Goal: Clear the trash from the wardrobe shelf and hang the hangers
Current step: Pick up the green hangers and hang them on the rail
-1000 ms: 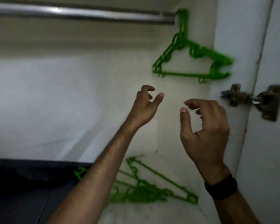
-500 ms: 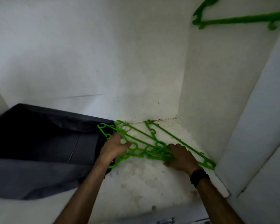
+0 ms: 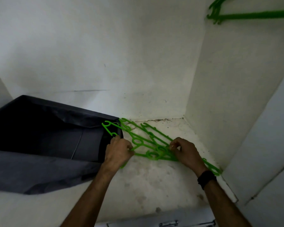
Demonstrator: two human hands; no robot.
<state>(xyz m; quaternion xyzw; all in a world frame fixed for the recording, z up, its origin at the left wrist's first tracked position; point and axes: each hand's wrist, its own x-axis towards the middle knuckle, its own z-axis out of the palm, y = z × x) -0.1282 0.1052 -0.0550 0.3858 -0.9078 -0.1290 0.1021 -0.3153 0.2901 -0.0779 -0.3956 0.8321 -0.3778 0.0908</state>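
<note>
Down on the white wardrobe shelf (image 3: 154, 185), near the back right corner: a tangled pile of green hangers (image 3: 147, 145), lying flat and overlapping, spread from the dark bin's edge across toward the right wall. Left hand (image 3: 119, 151) at the pile's left side, fingers curled and pinched onto a hanger bar, thumb pressing against it. Right hand (image 3: 185, 151) over the middle-right of the pile, fingertips (image 3: 173, 145) closed in a pinch on another strand of green plastic; black wristband (image 3: 206, 178) on that wrist. Exactly which hanger each hand has, impossible to tell in the tangle. One hook (image 3: 107, 126) of the pile poking over the rim of the dark grey fabric bin (image 3: 39, 145), sitting on the shelf's left half, touching the pile. Up at top right, blurred, another green hanger (image 3: 246, 14), hanging close to the right side wall (image 3: 236, 79), well apart from the pile below. Specks of dirt along the back corner seam (image 3: 162, 119) and smudges on the shelf surface in front of the hands. Along the bottom edge, a grey panel with a metal handle (image 3: 168, 224).
</note>
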